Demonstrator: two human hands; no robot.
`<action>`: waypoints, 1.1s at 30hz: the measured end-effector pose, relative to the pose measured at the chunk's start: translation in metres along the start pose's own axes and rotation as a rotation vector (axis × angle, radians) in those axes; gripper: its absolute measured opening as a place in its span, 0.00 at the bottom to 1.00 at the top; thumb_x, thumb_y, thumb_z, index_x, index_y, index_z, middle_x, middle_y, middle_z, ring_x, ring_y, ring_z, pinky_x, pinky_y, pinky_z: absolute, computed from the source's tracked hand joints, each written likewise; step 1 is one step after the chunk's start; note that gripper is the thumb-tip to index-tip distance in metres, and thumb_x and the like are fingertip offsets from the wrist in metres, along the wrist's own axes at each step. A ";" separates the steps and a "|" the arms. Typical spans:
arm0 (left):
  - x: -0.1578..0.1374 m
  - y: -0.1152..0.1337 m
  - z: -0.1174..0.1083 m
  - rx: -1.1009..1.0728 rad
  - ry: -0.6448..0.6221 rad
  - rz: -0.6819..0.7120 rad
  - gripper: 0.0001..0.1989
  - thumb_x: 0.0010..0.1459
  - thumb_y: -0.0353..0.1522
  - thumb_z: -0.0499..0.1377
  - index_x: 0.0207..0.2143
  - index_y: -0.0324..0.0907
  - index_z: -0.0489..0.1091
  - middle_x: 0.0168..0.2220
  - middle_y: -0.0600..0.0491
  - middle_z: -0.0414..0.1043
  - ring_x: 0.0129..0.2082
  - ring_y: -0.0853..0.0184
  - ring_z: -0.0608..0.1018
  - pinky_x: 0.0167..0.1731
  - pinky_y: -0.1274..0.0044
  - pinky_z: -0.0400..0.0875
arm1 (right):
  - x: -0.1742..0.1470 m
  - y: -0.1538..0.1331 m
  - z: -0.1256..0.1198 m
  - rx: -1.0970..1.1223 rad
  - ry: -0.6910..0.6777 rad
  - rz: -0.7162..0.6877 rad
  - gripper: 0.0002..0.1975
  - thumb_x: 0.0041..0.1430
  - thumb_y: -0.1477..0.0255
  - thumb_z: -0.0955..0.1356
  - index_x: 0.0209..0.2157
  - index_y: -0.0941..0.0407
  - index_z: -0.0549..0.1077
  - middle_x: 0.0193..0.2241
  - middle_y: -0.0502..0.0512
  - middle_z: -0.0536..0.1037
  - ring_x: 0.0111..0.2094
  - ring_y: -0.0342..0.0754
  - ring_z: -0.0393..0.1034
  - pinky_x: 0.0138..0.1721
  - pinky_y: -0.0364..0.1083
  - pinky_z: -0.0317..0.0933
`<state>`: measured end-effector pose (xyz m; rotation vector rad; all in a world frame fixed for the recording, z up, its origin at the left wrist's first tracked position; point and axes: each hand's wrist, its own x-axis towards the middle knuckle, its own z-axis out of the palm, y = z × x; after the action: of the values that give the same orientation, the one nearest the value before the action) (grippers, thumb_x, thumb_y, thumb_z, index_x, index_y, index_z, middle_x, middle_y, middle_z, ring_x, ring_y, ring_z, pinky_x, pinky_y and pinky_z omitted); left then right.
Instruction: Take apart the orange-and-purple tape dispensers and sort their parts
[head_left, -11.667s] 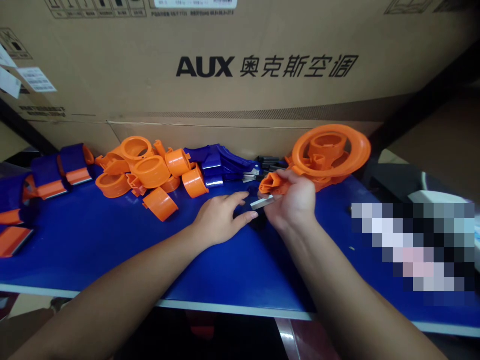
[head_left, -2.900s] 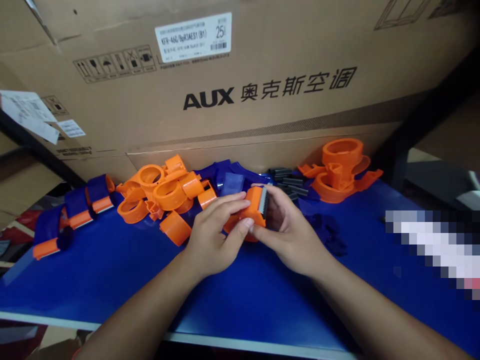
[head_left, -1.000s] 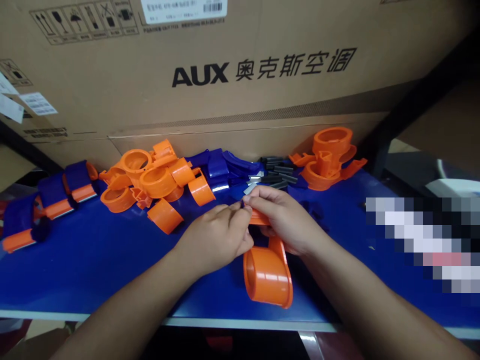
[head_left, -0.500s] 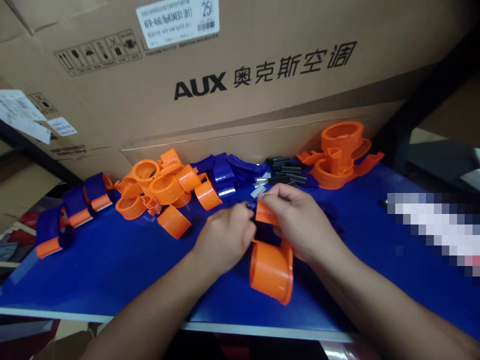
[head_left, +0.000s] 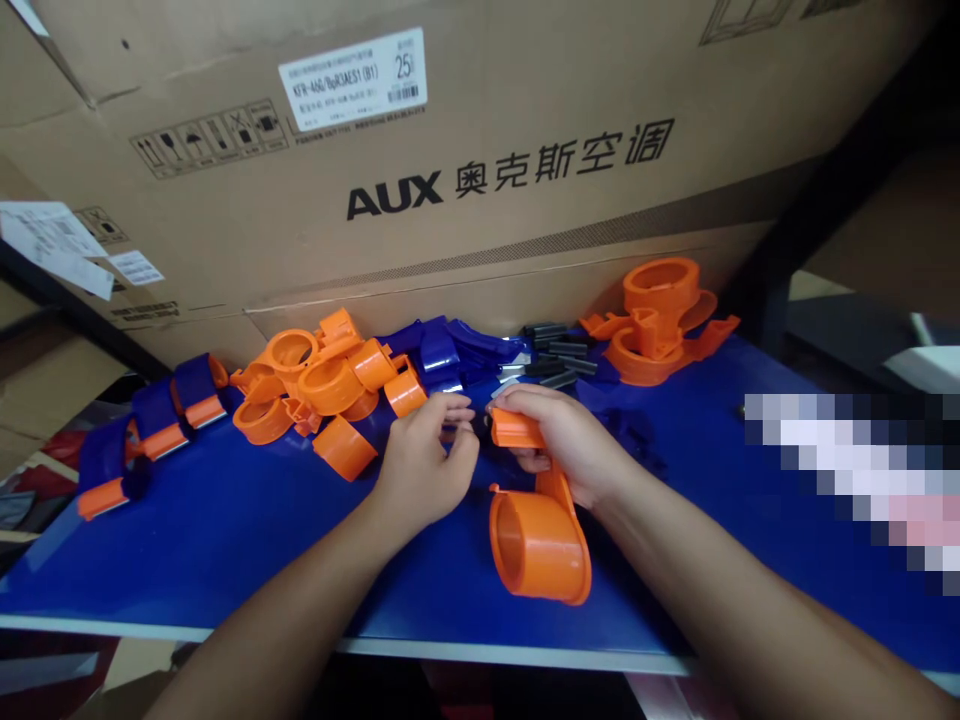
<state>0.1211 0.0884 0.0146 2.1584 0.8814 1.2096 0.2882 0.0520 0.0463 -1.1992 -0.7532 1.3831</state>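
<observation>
My right hand (head_left: 574, 440) is closed round the upper end of an orange plastic tape dispenser body (head_left: 540, 550). Its wide hub hangs below the hand, over the blue tabletop. Just to the left, my left hand (head_left: 431, 455) has loosely bent fingers with a gap between them and the thumb. It is apart from the dispenser body and nothing shows in it. Beyond my hands lie black cylindrical pieces (head_left: 566, 350) and a heap of glossy blue plastic parts (head_left: 450, 350).
More orange dispenser bodies (head_left: 330, 385) are piled at the left, and others are stacked (head_left: 652, 320) at the back right. Several blue-and-orange assembled dispensers (head_left: 157, 420) stand in a row at far left. A large cardboard box (head_left: 480, 240) walls off the back of the blue table (head_left: 420, 600).
My left hand has come away from the dispenser body, moving left, and its fingers have loosened. My right hand still holds the body, shifted slightly left. The camera view has shifted a little.
</observation>
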 end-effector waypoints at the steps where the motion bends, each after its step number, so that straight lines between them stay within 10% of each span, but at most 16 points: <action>1: 0.000 0.001 0.000 -0.050 -0.001 -0.010 0.16 0.61 0.25 0.57 0.51 0.42 0.70 0.44 0.48 0.80 0.44 0.65 0.83 0.41 0.74 0.82 | 0.001 0.000 -0.001 0.030 -0.025 0.017 0.07 0.48 0.69 0.70 0.26 0.55 0.67 0.16 0.45 0.63 0.15 0.38 0.51 0.14 0.38 0.38; 13: 0.011 -0.006 -0.015 -0.122 -0.222 0.313 0.20 0.65 0.34 0.61 0.59 0.44 0.69 0.54 0.45 0.75 0.53 0.61 0.77 0.52 0.67 0.77 | 0.008 0.002 -0.012 0.363 -0.263 0.181 0.11 0.48 0.72 0.72 0.29 0.55 0.65 0.19 0.47 0.65 0.14 0.36 0.50 0.14 0.36 0.39; 26: 0.010 -0.005 -0.020 0.068 -0.118 0.400 0.06 0.66 0.33 0.59 0.44 0.42 0.71 0.42 0.50 0.79 0.43 0.67 0.80 0.46 0.74 0.76 | 0.010 0.007 -0.013 0.323 -0.355 0.211 0.08 0.50 0.71 0.72 0.30 0.56 0.68 0.21 0.49 0.67 0.15 0.35 0.49 0.15 0.35 0.37; 33: 0.007 -0.010 -0.016 0.007 0.091 -0.047 0.07 0.62 0.37 0.60 0.35 0.43 0.73 0.26 0.57 0.75 0.24 0.73 0.77 0.28 0.80 0.72 | 0.010 -0.010 -0.019 0.368 -0.166 0.127 0.08 0.44 0.73 0.71 0.29 0.58 0.70 0.26 0.55 0.74 0.17 0.36 0.52 0.14 0.35 0.39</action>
<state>0.1071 0.1027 0.0189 2.0898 0.9703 1.2915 0.3106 0.0603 0.0478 -0.8616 -0.5116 1.6587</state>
